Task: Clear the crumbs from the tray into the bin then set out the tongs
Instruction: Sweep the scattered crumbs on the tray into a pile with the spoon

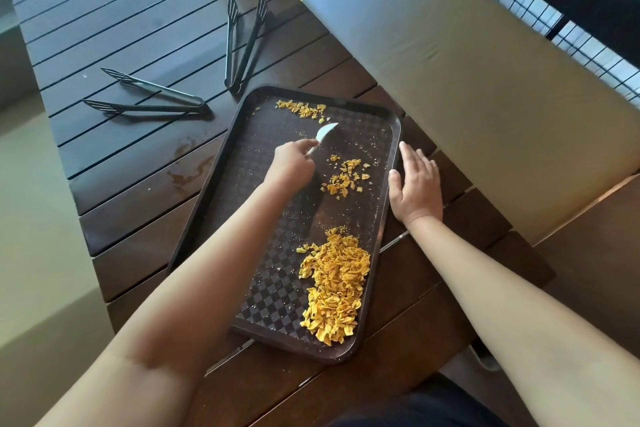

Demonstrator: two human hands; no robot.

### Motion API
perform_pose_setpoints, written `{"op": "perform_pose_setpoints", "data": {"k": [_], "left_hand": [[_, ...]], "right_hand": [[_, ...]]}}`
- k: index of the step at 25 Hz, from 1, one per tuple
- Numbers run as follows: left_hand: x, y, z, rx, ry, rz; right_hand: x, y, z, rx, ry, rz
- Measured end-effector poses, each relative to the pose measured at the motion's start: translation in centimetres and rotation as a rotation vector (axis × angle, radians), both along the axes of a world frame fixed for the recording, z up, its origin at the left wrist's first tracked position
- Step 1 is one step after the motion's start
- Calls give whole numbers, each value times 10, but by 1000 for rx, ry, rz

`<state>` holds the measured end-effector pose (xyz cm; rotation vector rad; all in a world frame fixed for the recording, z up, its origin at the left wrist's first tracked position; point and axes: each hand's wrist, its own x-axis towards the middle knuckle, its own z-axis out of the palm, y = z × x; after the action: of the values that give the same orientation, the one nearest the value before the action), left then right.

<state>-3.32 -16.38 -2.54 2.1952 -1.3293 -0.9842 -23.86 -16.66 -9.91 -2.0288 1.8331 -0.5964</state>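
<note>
Two tongs lie untouched toward the surface's far end. On the tray, the left hand grips a white scraper; crumbs heap at its near corner. The right hand rests open, flat against the tray's right rim. Gathering continues; next, draw the far scatter toward the heap.

Dark brown checkered tray; yellow-orange crumbs piled near the left forearm; white scraper gripped by the left hand; black tongs beyond.
</note>
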Motion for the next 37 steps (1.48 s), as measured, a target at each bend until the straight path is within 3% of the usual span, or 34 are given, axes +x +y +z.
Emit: {"op": "perform_pose_setpoints", "data": {"k": [8,10,13,20,24,27,32,37], "left_hand": [[-3,43,1,131,44,-305],[1,48,0,50,83,-185],[11,46,-5,-27,-25,-9],[-7,54,8,188,69,-261],[-15,44,6,74,59,-197],[-29,36,5,81,-58,-310],[-22,44,3,138,-52,-429],[-11,48,3,27,52,-211]], "right_hand": [[0,0,-1,-7,3,-1],[-1,-1,-1,-5,6,1],[0,0,-1,-2,10,5],[-1,0,1,-10,3,10],[-1,-1,1,-9,7,13],[-2,-1,1,-4,11,12],[-1,-1,1,-12,-1,10],[-1,-1,0,-15,5,14]]}}
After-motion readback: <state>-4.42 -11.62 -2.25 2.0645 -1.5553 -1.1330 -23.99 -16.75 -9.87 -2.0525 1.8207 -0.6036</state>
